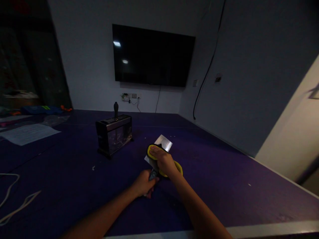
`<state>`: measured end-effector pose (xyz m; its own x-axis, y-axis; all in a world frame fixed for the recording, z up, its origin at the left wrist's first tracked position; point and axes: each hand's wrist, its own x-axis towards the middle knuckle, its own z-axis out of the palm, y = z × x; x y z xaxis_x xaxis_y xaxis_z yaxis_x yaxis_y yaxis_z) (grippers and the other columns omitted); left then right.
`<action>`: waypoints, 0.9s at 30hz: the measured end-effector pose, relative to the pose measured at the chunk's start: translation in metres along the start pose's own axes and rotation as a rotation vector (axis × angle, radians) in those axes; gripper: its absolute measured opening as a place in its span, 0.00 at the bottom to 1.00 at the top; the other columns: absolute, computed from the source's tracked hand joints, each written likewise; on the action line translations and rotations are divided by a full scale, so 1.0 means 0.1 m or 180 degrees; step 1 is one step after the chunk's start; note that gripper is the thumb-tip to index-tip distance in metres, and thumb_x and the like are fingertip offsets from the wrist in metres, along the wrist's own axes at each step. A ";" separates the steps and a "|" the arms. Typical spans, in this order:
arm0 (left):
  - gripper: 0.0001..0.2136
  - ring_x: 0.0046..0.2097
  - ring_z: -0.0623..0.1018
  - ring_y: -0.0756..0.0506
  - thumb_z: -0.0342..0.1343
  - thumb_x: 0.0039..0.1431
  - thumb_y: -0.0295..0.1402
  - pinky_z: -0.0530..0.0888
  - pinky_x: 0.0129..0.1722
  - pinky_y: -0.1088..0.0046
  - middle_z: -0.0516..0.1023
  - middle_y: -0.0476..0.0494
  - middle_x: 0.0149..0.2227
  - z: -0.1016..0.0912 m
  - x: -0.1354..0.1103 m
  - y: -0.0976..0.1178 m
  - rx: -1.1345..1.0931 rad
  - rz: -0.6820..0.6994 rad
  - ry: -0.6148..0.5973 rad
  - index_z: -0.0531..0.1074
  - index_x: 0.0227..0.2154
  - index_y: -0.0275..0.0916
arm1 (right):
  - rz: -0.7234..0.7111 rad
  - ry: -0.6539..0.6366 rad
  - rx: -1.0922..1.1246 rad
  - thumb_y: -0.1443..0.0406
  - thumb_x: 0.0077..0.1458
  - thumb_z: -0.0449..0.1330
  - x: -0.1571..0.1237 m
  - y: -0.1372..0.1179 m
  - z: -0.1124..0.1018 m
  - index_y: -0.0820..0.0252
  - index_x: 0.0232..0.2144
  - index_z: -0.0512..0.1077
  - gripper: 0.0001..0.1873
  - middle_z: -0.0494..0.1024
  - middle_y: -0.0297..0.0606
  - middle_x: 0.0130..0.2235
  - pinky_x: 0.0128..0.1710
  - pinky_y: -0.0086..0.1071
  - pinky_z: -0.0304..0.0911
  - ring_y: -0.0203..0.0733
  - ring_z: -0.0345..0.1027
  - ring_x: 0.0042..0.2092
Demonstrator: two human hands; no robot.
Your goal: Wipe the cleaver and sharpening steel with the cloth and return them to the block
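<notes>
My left hand [144, 183] is closed round the grey handle of a broad-bladed kitchen knife [165, 142], low over the purple surface. Its shiny blade points away from me, up and to the right. My right hand [163, 160] grips a yellow-and-black tool [178, 167] with rounded loops, which lies across the knife blade. Part of the blade and the middle of the tool are hidden behind my right hand, so its exact kind is unclear. Further off to the left stands a clear-sided black knife block [114, 125], one dark-handled utensil [116, 110] upright in it.
The purple tabletop [214, 179] carries small white scraps. Papers [30, 133] and a clear plastic bag [55, 120] lie at the far left, with a white cord [21, 207] nearer. A black television [153, 56] hangs on the wall; a black cable [204, 79] runs down it.
</notes>
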<state>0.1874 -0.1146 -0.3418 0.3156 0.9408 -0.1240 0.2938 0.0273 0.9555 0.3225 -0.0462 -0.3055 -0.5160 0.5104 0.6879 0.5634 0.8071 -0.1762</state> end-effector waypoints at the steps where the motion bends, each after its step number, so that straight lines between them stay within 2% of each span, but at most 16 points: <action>1: 0.13 0.12 0.66 0.52 0.51 0.54 0.42 0.60 0.12 0.80 0.65 0.57 0.15 0.00 0.00 0.01 0.0050 -0.0009 -0.0035 0.60 0.32 0.37 | 0.0103 0.0091 -0.0068 0.79 0.44 0.45 0.00 0.05 -0.02 0.62 0.48 0.71 0.30 0.71 0.40 0.52 0.57 0.36 0.56 0.39 0.62 0.55; 6: 0.11 0.13 0.67 0.52 0.50 0.54 0.40 0.60 0.13 0.80 0.65 0.57 0.15 0.00 -0.03 0.05 0.0388 0.0003 -0.0147 0.59 0.30 0.38 | 0.0461 0.0555 -0.0218 0.80 0.41 0.43 -0.05 0.32 -0.16 0.57 0.49 0.70 0.34 0.70 0.34 0.53 0.58 0.38 0.55 0.37 0.59 0.57; 11: 0.11 0.15 0.69 0.51 0.50 0.54 0.41 0.59 0.13 0.79 0.66 0.55 0.15 -0.02 -0.05 0.09 0.0738 0.0115 -0.0255 0.59 0.28 0.39 | 0.0747 0.1050 -0.0207 0.79 0.43 0.43 -0.11 0.49 -0.28 0.60 0.51 0.69 0.33 0.66 0.38 0.56 0.59 0.40 0.53 0.39 0.57 0.58; 15: 0.12 0.15 0.69 0.50 0.51 0.53 0.42 0.59 0.14 0.79 0.67 0.54 0.15 -0.03 -0.05 0.09 0.0800 0.0145 -0.0240 0.60 0.28 0.39 | 0.0762 0.1171 -0.0228 0.79 0.44 0.43 -0.12 0.51 -0.28 0.58 0.52 0.67 0.34 0.66 0.37 0.56 0.59 0.42 0.53 0.39 0.55 0.59; 20: 0.11 0.14 0.68 0.51 0.50 0.54 0.41 0.58 0.13 0.80 0.66 0.55 0.15 0.00 -0.03 0.02 0.0501 0.0075 -0.0076 0.59 0.29 0.39 | 0.0591 0.0852 -0.0317 0.80 0.43 0.43 -0.10 0.40 -0.20 0.60 0.53 0.66 0.35 0.65 0.39 0.57 0.60 0.42 0.53 0.40 0.54 0.60; 27: 0.14 0.12 0.66 0.52 0.51 0.53 0.44 0.59 0.12 0.80 0.65 0.57 0.14 0.02 0.02 -0.05 -0.0273 -0.0047 0.0186 0.59 0.31 0.38 | 0.0127 -0.0180 -0.0211 0.80 0.41 0.44 -0.05 0.08 0.08 0.62 0.53 0.66 0.35 0.66 0.41 0.56 0.59 0.39 0.53 0.40 0.55 0.59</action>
<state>0.1885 -0.1133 -0.3475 0.2580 0.9581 -0.1247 0.2190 0.0677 0.9734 0.3245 -0.0405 -0.3159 -0.5270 0.5592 0.6400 0.6248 0.7654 -0.1543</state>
